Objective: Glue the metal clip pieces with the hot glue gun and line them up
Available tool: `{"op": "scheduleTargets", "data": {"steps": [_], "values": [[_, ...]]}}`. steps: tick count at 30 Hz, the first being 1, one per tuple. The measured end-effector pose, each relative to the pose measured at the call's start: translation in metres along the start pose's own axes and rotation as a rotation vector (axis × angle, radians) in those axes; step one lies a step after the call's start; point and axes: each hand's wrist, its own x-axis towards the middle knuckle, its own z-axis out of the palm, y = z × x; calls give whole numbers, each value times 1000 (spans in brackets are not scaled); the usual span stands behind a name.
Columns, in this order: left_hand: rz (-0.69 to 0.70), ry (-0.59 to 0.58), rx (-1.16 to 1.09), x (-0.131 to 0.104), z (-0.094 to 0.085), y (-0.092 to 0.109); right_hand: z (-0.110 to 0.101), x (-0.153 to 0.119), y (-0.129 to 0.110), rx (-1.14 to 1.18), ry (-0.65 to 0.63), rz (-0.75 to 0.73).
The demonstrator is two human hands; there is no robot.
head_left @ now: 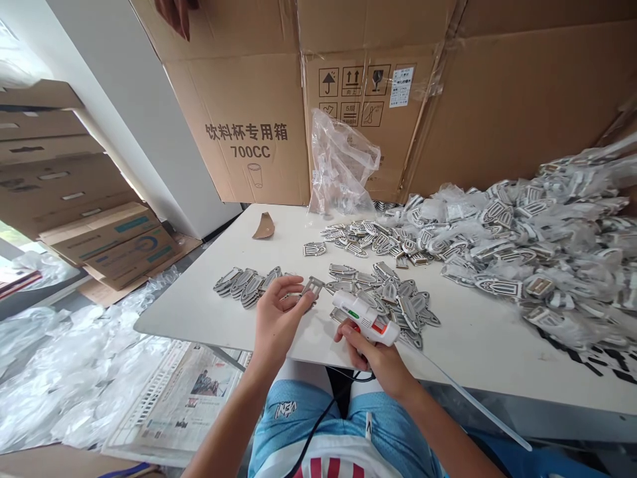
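Between the thumb and fingers of my left hand (279, 312) is a small grey slotted metal piece (312, 287), held above the white table. My right hand (371, 352) grips a white hot glue gun (365, 317), its nozzle pointing left toward that piece. A long translucent glue stick (478, 401) sticks out of the gun's back end. Left of my left hand lie overlapping stacks of similar metal pieces (243, 287). Behind and beside the glue gun is a loose heap of them (398, 295). My left hand partly hides some pieces behind it.
A large pile of plastic-wrapped metal pieces (517, 226) covers the table's right side. Cardboard boxes (249, 86) stand along the back, with a clear plastic bag (341, 166) before them. A brown cardboard scrap (264, 226) lies back left. Another person's hand (175, 14) shows at the top.
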Motion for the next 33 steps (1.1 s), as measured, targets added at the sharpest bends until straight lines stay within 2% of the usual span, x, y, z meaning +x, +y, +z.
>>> {"op": "scheduleTargets", "data": {"steps": [11, 26, 33], "values": [[-85, -89, 32, -3, 3, 0, 0, 0, 1, -55, 23, 46], [-35, -97, 21, -3, 3, 1, 2, -1, 3, -22, 61, 48], [-19, -92, 21, -3, 3, 0, 1, -1, 1, -96, 64, 52]]}}
